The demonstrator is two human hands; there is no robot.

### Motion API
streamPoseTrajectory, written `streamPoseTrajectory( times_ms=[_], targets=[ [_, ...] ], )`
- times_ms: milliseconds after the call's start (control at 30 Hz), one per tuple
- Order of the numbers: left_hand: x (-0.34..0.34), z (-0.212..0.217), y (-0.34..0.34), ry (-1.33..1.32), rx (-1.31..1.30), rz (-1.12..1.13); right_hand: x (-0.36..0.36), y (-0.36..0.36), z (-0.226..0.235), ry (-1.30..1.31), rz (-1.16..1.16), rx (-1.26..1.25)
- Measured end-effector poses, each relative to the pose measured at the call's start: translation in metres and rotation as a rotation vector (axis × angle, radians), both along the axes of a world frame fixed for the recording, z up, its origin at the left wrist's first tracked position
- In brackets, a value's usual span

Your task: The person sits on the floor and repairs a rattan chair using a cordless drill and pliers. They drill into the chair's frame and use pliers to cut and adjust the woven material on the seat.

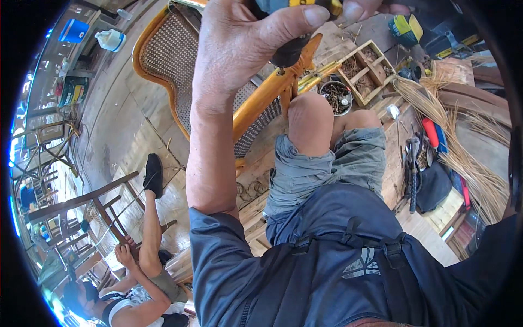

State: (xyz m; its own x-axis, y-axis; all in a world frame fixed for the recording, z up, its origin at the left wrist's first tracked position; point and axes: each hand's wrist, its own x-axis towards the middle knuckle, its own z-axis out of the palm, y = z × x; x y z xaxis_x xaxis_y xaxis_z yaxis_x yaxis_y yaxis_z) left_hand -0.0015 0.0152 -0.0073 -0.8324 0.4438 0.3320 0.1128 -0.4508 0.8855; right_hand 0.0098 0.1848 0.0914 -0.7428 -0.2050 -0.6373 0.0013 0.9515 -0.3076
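Cane-backed, orange-framed wooden chair (180,60) lies across the person's knees. Left hand (239,49) is wrapped tight around a dark, yellow-trimmed power drill (291,32), bit end against the chair frame. Right hand (376,6) barely visible at top edge; grip undetermined. Round tin of screws (335,97) nearby.

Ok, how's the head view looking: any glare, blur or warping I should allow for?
Head view: strong fisheye bending with black corners; blown-out daylight along the left rim; left hand on the power tool looms large, cropped at the top; rattan chair frame evenly lit and sharp.
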Motion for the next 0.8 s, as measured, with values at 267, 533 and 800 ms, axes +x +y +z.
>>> streamPoseTrajectory(
  times_ms=[267,533,800],
  targets=[
    [-0.004,-0.019,-0.004,0.111,0.020,0.031,-0.005,0.003,-0.007,-0.006,0.015,-0.026],
    [0.007,-0.012,0.007,0.070,-0.007,0.195,-0.011,0.004,-0.012,-0.017,0.024,-0.016],
    [0.004,-0.009,0.000,0.027,0.009,0.130,-0.013,0.006,-0.016,-0.027,0.023,-0.016]
  ],
)
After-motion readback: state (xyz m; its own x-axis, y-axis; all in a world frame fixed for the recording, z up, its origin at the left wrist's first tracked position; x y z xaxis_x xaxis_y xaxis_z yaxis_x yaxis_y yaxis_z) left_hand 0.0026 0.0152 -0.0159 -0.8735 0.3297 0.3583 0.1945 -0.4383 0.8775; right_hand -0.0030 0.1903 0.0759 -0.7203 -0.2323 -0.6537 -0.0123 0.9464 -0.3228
